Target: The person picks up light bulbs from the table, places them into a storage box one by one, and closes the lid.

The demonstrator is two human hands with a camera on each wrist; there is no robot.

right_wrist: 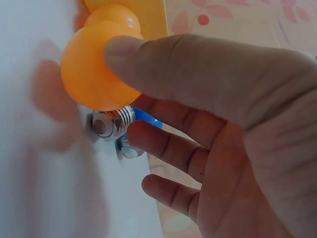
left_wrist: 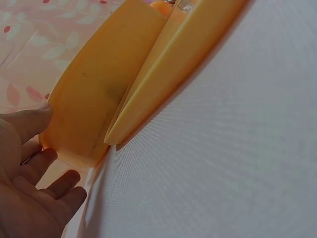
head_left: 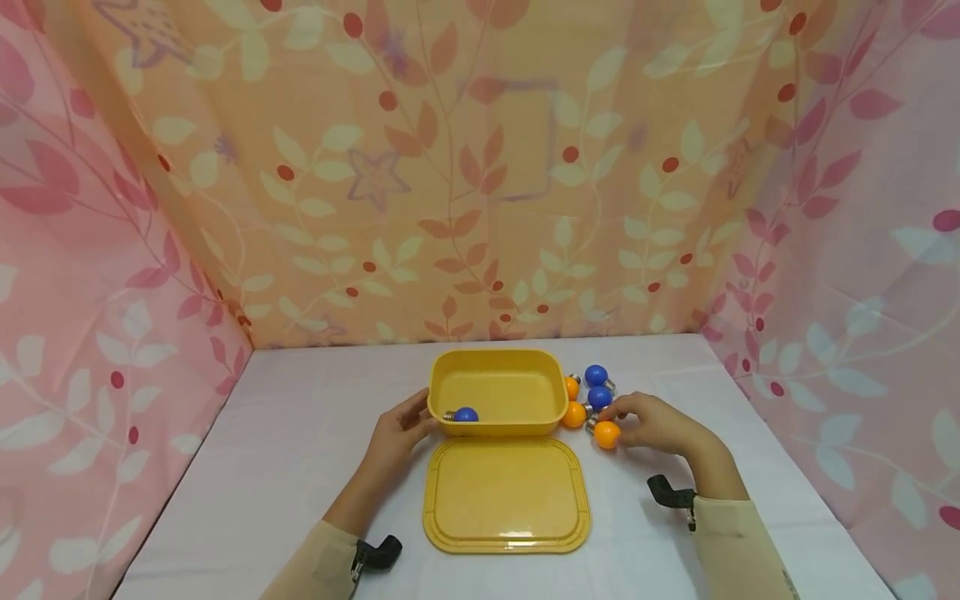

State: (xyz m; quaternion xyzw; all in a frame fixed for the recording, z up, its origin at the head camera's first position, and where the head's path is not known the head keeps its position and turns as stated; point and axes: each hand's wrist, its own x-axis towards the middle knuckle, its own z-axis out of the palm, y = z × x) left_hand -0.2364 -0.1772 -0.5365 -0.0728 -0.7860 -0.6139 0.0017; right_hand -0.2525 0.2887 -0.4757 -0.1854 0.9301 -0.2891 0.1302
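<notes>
A yellow plastic box [head_left: 498, 427] stands on the table with one blue light bulb [head_left: 467, 414] lying inside at its front left. My left hand [head_left: 401, 429] touches the box's left end, its fingers loosely spread; in the left wrist view the thumb [left_wrist: 34, 121] meets the box wall [left_wrist: 99, 89]. To the right of the box, my right hand [head_left: 651, 425] pinches an orange light bulb [head_left: 607, 434] by its round part. In the right wrist view the thumb [right_wrist: 129, 57] lies over this orange bulb [right_wrist: 91, 69], and the index finger is mostly hidden.
Two more orange bulbs [head_left: 574, 414] lie against the box's right side, near two blue bulbs [head_left: 596, 376]. A flat yellow lid [head_left: 506, 496] lies in front of the box. Patterned cloth walls [head_left: 450, 208] enclose the white table [head_left: 300, 433] at the back and sides.
</notes>
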